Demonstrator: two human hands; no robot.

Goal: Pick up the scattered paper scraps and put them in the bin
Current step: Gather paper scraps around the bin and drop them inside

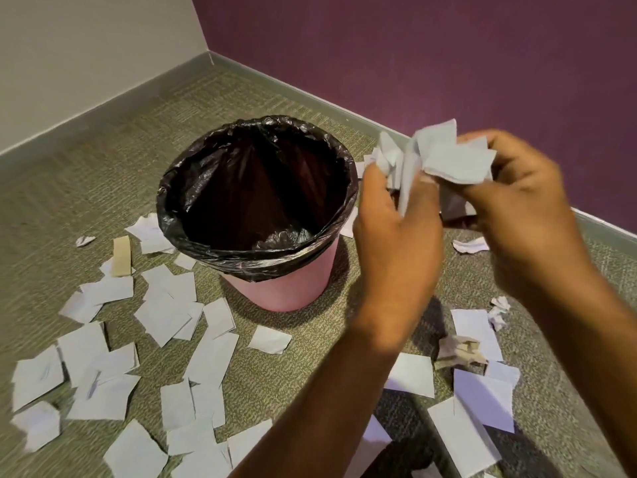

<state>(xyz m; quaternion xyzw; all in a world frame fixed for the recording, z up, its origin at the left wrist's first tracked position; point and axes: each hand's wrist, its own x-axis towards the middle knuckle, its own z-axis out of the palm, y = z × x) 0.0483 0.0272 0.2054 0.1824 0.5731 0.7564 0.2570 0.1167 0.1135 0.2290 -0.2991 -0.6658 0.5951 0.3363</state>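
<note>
Partly, the view was blocked: both forearms crossed the lower right and covered the scraps beneath them, and several sheets ran off the bottom edge. The bin's inside [262, 188] was dark; its contents could not be made out. A dark shape [455, 205] behind the right thumb could not be identified. The hands were slightly motion-blurred.

Counts: one pink bin [275, 291] with one black liner [165, 201] folded over its rim, upright on the carpet [86, 188] near the corner of a beige wall [86, 46] and a purple wall [413, 63]. Two bare hands. One bundle of paper scraps [448, 157], several sheets, number unclear. Loose white scraps [162, 315] lay well over a dozen on the floor, left of, in front of and right of the bin; overlap prevented an exact count. Three crumpled white wads [84, 240] [470, 244] [499, 312]. One flat brown cardboard strip [122, 255] left of the bin, one crumpled brown piece [460, 351] at right.

Grip: the left hand [396, 236] had its fingers curled round the bundle's lower part; the right hand [524, 208] pinched the upper sheets between thumb and fingers. The bundle was held in the air just right of the bin's rim, not over the opening.

Writing: faint pen strokes showed on two scraps [44, 370] [93, 384] at lower left; unreadable.
</note>
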